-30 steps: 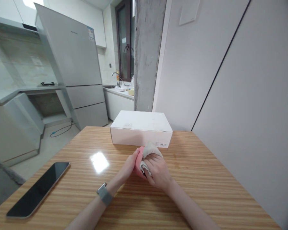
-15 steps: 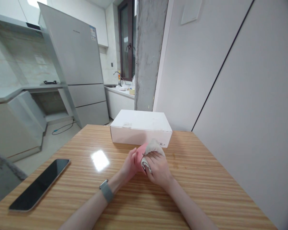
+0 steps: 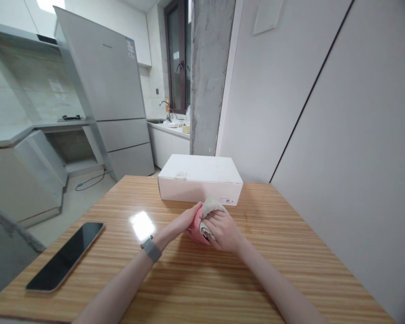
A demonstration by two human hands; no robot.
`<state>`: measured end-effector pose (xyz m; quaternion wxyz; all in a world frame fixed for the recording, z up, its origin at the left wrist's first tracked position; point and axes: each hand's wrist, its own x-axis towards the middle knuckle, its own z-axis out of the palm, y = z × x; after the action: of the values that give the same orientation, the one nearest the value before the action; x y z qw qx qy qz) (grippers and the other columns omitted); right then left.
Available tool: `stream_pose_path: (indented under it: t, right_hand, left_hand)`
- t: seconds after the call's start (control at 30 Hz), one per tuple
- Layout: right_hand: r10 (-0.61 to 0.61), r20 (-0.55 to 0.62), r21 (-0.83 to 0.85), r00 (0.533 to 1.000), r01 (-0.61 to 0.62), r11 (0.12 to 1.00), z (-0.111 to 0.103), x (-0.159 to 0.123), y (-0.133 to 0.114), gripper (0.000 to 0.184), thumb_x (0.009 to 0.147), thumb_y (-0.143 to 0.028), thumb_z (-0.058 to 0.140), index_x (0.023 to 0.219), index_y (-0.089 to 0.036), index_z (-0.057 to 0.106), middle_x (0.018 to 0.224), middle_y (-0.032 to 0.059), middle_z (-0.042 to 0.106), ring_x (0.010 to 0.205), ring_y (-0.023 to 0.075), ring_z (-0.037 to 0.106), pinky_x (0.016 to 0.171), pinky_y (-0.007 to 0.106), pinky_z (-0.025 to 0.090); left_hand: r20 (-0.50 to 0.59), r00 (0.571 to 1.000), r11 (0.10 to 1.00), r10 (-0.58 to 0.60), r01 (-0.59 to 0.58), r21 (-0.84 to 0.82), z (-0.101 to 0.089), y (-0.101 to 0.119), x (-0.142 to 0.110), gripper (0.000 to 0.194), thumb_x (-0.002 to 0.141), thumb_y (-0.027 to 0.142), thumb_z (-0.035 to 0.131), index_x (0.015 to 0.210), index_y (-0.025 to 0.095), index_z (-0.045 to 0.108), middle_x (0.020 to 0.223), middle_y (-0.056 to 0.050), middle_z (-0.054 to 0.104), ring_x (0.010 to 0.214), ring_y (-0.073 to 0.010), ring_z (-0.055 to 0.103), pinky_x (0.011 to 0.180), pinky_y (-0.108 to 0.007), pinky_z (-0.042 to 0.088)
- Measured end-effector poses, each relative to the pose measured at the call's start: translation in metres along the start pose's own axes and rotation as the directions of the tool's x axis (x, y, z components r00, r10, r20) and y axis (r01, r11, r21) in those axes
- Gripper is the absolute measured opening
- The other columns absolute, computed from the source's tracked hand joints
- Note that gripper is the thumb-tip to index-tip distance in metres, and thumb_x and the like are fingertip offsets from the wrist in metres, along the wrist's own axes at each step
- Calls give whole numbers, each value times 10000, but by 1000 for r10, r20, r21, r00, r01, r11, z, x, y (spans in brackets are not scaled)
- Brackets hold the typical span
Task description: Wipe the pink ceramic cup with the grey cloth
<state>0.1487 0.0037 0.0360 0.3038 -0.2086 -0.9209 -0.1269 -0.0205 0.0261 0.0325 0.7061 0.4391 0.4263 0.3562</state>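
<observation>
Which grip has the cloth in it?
The right grip: it holds the pale cloth against the pink object. The left grip, beyond the watch, holds the pink object itself.

Left grip (image 3: 186, 218): a bare hand holding a pink item (image 3: 196, 234) from its left side; a grey-banded watch (image 3: 152, 250) circles the wrist
Right grip (image 3: 224, 229): a bare hand holding a pale cloth (image 3: 212, 205) against the pink item, one fold standing above the fingers
Pink item: partly covered, its full shape hidden
Table (image 3: 317, 279): glossy striped wood, a bright reflection left of both grips
White box (image 3: 200, 168): lying just beyond the grips, small print on its near side
Phone (image 3: 65, 258): screen dark, near the table's left edge
Behind: a grey fridge (image 3: 103, 85), a faucet (image 3: 166, 105), a window (image 3: 177, 58), a concrete pillar (image 3: 207, 76)
</observation>
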Motion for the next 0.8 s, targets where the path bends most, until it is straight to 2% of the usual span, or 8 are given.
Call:
stream_pose_path:
  t: [0.13, 0.27, 0.4, 0.53, 0.67, 0.8]
  right_hand:
    - [110, 31, 43, 993, -111, 993, 0, 5, 5, 226, 910, -242, 368, 941, -154, 573, 916, 112, 666, 869, 234, 599, 887, 401, 443]
    - [185, 17, 42, 983, -186, 982, -2, 8, 1, 204, 915, -234, 376, 884, -170, 567, 881, 100, 665, 850, 227, 594, 850, 378, 448]
    - [292, -47, 22, 955, -291, 956, -1, 10, -5, 190, 909, -210, 389, 856, -179, 569, 849, 95, 659, 824, 231, 591, 815, 379, 452]
    - [388, -164, -5, 907, -394, 919, 7, 5, -5, 246, 905, -155, 339, 990, -142, 569, 958, 147, 653, 926, 267, 586, 858, 434, 449]
    - [316, -160, -25, 935, -324, 946, 11, -5, -4, 268, 878, -190, 382, 1054, -117, 570, 995, 154, 667, 948, 273, 595, 900, 444, 456]
    - [106, -73, -27, 992, -108, 994, 8, -7, -13, 313, 848, -223, 408, 1077, -91, 577, 1040, 164, 667, 971, 266, 603, 947, 434, 446]
  left_hand:
    - [-37, 999, 999, -1, 0, -34, 0, 0, 11, 626, 762, 643, 538, 1117, 142, 656, 747, -73, 726, 610, -210, 624, 573, -314, 469]
    - [-56, 998, 993, 28, -34, -112, 6, -11, 10, 648, 788, 666, 474, 1168, 161, 620, 840, -79, 723, 675, -207, 629, 607, -321, 484]
    - [3, 998, 978, 58, -56, -202, 15, -18, 0, 596, 838, 629, 420, 1140, 160, 630, 954, -109, 708, 782, -212, 641, 677, -329, 500]
    - [86, 986, 923, 144, -103, -370, 23, -16, -7, 444, 889, 491, 425, 1197, 217, 591, 1165, -68, 650, 985, -179, 611, 784, -265, 476]
    - [105, 986, 884, 127, -65, -463, 24, -12, -10, 461, 870, 485, 440, 1220, 216, 570, 1049, -66, 684, 843, -192, 636, 678, -278, 486]
    - [94, 994, 945, 64, -31, -325, 13, -6, -13, 557, 862, 576, 411, 1128, 141, 636, 885, -85, 717, 729, -208, 647, 659, -306, 483]
